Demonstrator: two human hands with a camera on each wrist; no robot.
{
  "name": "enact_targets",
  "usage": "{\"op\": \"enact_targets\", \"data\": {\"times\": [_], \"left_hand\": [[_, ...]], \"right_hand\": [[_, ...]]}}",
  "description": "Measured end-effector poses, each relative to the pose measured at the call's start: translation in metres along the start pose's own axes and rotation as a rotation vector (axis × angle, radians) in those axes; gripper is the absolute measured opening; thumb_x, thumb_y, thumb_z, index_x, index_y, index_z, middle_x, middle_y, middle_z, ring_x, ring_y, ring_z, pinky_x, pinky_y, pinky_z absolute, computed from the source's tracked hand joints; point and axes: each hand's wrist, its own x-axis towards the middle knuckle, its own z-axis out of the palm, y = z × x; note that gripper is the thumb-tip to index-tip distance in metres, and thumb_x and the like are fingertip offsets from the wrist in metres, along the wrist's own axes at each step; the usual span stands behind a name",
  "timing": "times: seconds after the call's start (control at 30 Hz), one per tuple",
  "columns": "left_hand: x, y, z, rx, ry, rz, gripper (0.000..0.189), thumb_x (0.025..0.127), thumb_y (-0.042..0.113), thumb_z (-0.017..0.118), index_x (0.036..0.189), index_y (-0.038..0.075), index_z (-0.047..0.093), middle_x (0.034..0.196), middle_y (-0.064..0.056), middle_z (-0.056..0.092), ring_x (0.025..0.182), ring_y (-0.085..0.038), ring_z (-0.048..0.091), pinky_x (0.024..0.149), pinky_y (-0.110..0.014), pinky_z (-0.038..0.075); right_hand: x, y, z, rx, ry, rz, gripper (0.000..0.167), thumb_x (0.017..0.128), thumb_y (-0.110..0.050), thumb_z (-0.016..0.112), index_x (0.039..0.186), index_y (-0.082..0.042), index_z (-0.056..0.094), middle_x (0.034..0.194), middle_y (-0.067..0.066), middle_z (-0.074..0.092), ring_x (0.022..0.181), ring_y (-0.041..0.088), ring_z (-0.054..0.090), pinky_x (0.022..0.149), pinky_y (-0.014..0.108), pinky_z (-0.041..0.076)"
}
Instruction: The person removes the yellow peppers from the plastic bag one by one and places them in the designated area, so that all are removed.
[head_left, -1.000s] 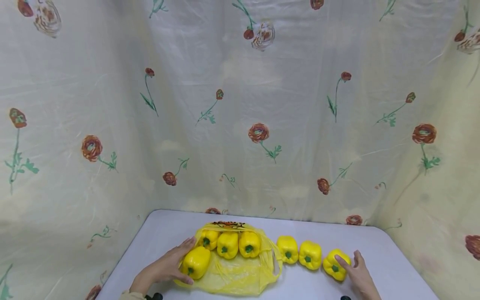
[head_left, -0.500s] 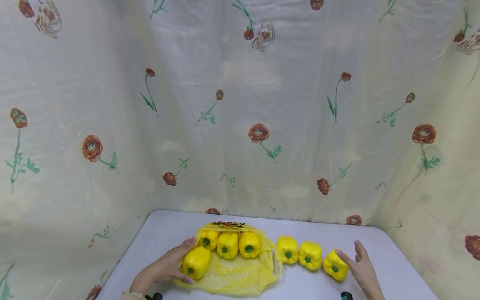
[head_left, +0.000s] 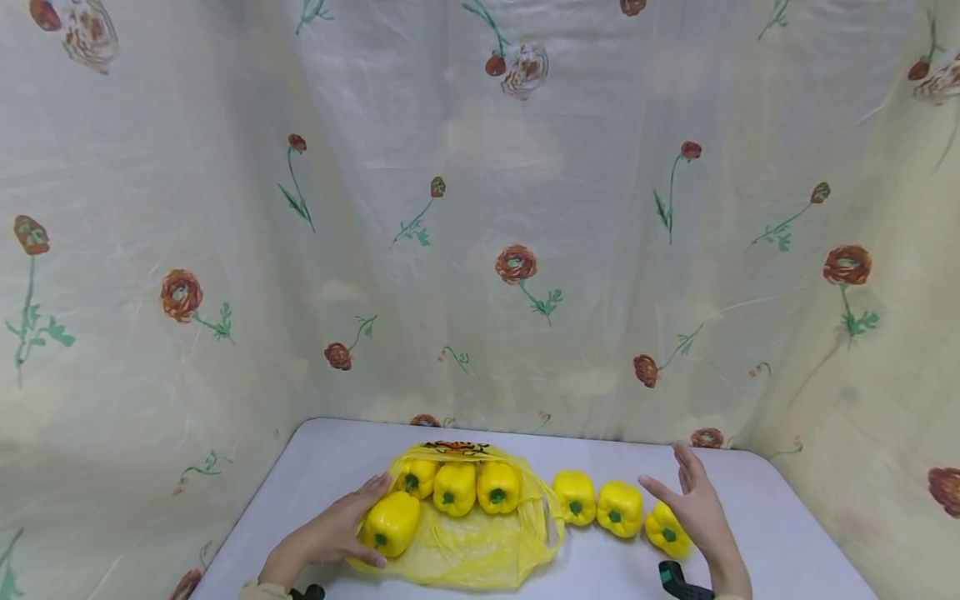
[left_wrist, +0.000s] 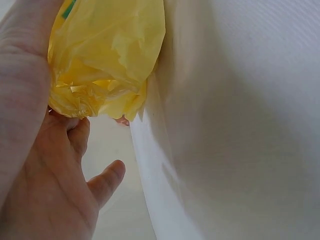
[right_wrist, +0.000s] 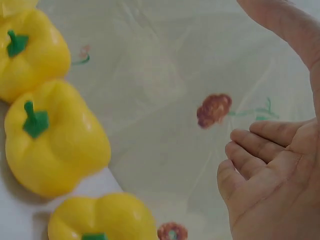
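Observation:
My left hand [head_left: 330, 532] curves round the left end of a thin yellow plastic bag [head_left: 476, 557], holding it beside a yellow bell pepper [head_left: 393, 525]. In the left wrist view, bunched bag film [left_wrist: 107, 65] meets the fingers, and some fingertips are hidden behind it. Several yellow peppers with green stems lie within the bag's outline; I cannot tell how each sits in it. Three more stand in a row to its right: one by the handle loop, a middle pepper [head_left: 620, 509] and an end pepper [head_left: 667, 531]. Above the end one, my right hand [head_left: 701, 508] is spread and holds nothing.
A white table [head_left: 780, 533] carries everything. Floral curtains [head_left: 480, 333] hang behind it and at both sides. Dark camera mounts [head_left: 678, 579] sit at the wrists. The bag's handle loop [head_left: 557, 533] lies close to the nearest loose pepper.
My right hand has come off the end pepper, rising and shifting left above it with fingers spread. The left hand, bag and peppers stay where they were.

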Motion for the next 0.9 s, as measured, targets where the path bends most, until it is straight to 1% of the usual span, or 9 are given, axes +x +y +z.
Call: {"op": "enact_targets", "data": {"times": [0.27,0.47,0.67,0.9], "left_hand": [[0.0,-0.001,0.0,0.009,0.006,0.011,0.122,0.065,0.056,0.081,0.156,0.011,0.013,0.162,-0.011,0.014,0.148,-0.037,0.015,0.115,-0.065,0.017],[0.001,-0.002,0.0,0.007,0.007,0.002,0.123,0.064,0.057,0.081,0.156,0.012,0.012,0.162,-0.011,0.013,0.148,-0.037,0.015,0.115,-0.065,0.017],[0.0,-0.001,-0.002,0.005,0.006,-0.001,0.122,0.065,0.057,0.081,0.156,0.011,0.013,0.162,-0.011,0.013,0.148,-0.037,0.014,0.115,-0.065,0.016],[0.0,-0.001,-0.002,-0.006,0.004,-0.006,0.121,0.065,0.056,0.081,0.156,0.012,0.013,0.162,-0.011,0.014,0.148,-0.037,0.014,0.115,-0.066,0.016]], "right_hand": [[-0.001,-0.027,0.029,0.015,-0.048,-0.096,0.112,0.081,-0.048,0.074,0.156,-0.015,-0.001,0.163,0.016,0.003,0.149,0.04,0.004,0.12,0.054,0.013],[-0.005,-0.045,0.052,0.036,-0.089,-0.157,0.108,0.079,-0.047,0.076,0.156,-0.017,0.008,0.163,0.013,0.009,0.149,0.038,0.008,0.121,0.052,0.016],[-0.008,-0.057,0.074,0.053,-0.144,-0.231,0.103,0.077,-0.046,0.078,0.155,-0.017,0.016,0.162,0.011,0.016,0.149,0.036,0.011,0.121,0.05,0.018],[-0.013,-0.067,0.098,0.071,-0.214,-0.268,0.101,0.076,-0.044,0.08,0.154,-0.02,0.02,0.161,0.008,0.02,0.149,0.034,0.015,0.12,0.05,0.019]]}}
